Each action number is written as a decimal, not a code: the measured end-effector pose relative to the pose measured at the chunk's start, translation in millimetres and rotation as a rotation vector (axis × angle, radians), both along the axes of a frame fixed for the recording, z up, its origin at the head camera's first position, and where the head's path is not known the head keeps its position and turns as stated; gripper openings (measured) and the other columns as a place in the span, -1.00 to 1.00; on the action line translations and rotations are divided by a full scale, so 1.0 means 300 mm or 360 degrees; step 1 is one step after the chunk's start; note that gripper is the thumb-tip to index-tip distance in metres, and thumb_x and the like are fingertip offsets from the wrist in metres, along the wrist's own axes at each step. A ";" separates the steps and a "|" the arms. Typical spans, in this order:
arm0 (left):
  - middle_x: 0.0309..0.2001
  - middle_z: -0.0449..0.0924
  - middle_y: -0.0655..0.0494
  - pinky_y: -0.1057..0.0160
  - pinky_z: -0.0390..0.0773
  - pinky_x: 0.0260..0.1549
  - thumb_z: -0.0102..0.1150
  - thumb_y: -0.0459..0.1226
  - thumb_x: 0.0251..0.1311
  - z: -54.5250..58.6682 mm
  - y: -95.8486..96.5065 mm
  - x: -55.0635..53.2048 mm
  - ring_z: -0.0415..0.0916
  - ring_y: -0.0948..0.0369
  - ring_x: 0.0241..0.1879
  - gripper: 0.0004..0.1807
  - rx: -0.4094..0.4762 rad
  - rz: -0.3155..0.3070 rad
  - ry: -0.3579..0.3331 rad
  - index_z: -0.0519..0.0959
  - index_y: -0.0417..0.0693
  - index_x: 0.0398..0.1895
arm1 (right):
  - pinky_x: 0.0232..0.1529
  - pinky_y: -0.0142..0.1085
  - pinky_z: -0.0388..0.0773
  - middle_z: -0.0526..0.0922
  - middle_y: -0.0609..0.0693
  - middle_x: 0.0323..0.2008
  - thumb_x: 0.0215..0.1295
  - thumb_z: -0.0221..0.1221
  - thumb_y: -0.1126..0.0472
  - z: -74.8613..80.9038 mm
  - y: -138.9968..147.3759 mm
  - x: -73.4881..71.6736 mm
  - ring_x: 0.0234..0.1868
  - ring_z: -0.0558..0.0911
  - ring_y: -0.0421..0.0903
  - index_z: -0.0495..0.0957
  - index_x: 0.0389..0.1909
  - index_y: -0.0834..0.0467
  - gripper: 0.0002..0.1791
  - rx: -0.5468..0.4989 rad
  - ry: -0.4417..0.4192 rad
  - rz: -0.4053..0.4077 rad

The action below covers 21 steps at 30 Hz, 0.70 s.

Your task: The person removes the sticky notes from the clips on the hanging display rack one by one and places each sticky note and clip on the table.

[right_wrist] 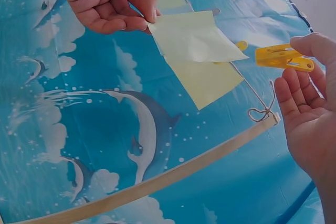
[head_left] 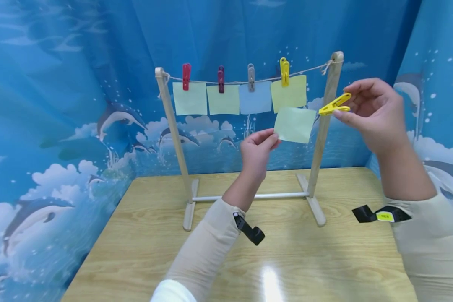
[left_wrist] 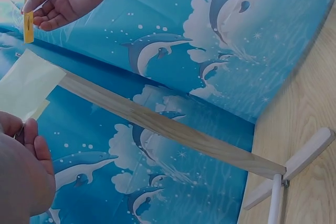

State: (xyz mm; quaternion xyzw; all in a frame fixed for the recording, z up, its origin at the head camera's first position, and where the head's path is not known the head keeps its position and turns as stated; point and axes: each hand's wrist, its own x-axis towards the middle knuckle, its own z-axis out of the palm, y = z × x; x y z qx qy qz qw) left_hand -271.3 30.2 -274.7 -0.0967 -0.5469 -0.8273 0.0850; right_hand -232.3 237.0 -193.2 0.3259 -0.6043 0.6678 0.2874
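Observation:
My left hand (head_left: 257,150) pinches a pale green square of paper (head_left: 295,125) by its lower left corner, in front of the hanging row. To its right, my right hand (head_left: 379,113) holds a yellow clothespin (head_left: 335,105) between thumb and fingers, its tip pointing left toward the paper. Behind the paper, a yellow-green sheet (head_left: 292,90) hangs from the string (head_left: 234,82) under another yellow clothespin (head_left: 285,72). In the right wrist view the held paper (right_wrist: 191,38) overlaps that sheet (right_wrist: 202,85).
A red clothespin (head_left: 186,76), a dark red one (head_left: 221,79) and a grey one (head_left: 251,77) hold green and blue sheets on the string. Wooden posts (head_left: 326,121) with feet and a white crossbar (head_left: 279,196) stand on the wooden table (head_left: 309,260). A dolphin-print curtain (head_left: 68,126) surrounds it.

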 end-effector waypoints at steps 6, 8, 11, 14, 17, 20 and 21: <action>-0.29 0.60 0.04 0.25 0.55 -0.23 0.23 -0.31 0.00 0.009 -0.040 0.054 0.59 0.13 -0.29 -0.85 -0.0028 0.0059 0.0026 0.62 -0.13 -0.32 | -0.28 -0.44 0.54 0.45 0.32 -0.28 -0.14 0.11 0.71 -0.047 -0.008 0.021 -0.39 0.49 0.00 0.39 -0.18 0.61 -0.62 0.0033 0.0082 0.0110; -0.29 0.60 0.05 0.24 0.55 -0.23 0.22 -0.32 0.02 0.007 -0.051 0.068 0.59 0.13 -0.29 -0.85 -0.0043 0.0080 0.0031 0.61 -0.16 -0.31 | -0.27 -0.42 0.54 0.45 0.33 -0.28 -0.14 0.10 0.73 -0.060 -0.012 0.025 -0.38 0.50 0.01 0.37 -0.19 0.63 -0.63 0.0044 0.0127 0.0139; -0.27 0.60 0.05 0.24 0.55 -0.23 0.23 -0.28 0.01 -0.017 -0.064 0.066 0.58 0.12 -0.29 -0.83 -0.0054 0.0084 0.0043 0.61 -0.14 -0.31 | -0.26 -0.41 0.54 0.45 0.34 -0.29 -0.15 0.08 0.74 -0.077 -0.018 0.034 -0.39 0.50 0.01 0.36 -0.20 0.66 -0.63 0.0050 0.0156 0.0165; -0.28 0.60 0.04 0.24 0.55 -0.23 0.26 -0.22 -0.02 -0.049 -0.072 0.055 0.58 0.12 -0.30 -0.81 -0.0066 0.0085 0.0061 0.62 -0.09 -0.32 | -0.26 -0.41 0.54 0.45 0.33 -0.29 -0.14 0.07 0.75 -0.093 -0.025 0.044 -0.40 0.49 0.01 0.34 -0.20 0.67 -0.63 0.0054 0.0153 0.0187; -0.28 0.60 0.02 0.24 0.55 -0.23 0.29 -0.19 -0.05 -0.069 -0.076 0.051 0.58 0.11 -0.29 -0.79 -0.0062 0.0083 0.0080 0.62 -0.08 -0.32 | -0.25 -0.40 0.54 0.44 0.34 -0.27 -0.14 0.07 0.75 -0.110 -0.034 0.054 -0.39 0.48 0.00 0.33 -0.19 0.67 -0.63 0.0056 0.0140 0.0208; -0.27 0.60 0.01 0.24 0.54 -0.22 0.29 -0.19 -0.04 -0.073 -0.082 0.064 0.57 0.11 -0.27 -0.79 -0.0053 0.0066 0.0068 0.62 -0.08 -0.32 | -0.23 -0.40 0.54 0.43 0.35 -0.26 -0.15 0.07 0.75 -0.129 -0.040 0.066 -0.37 0.48 0.00 0.34 -0.19 0.66 -0.63 0.0059 0.0128 0.0208; -0.27 0.60 0.00 0.24 0.54 -0.22 0.29 -0.19 -0.04 -0.075 -0.085 0.069 0.57 0.10 -0.27 -0.79 -0.0052 0.0066 0.0065 0.62 -0.08 -0.32 | -0.23 -0.40 0.54 0.43 0.35 -0.25 -0.15 0.07 0.75 -0.135 -0.043 0.070 -0.36 0.48 0.00 0.35 -0.19 0.65 -0.63 0.0060 0.0124 0.0201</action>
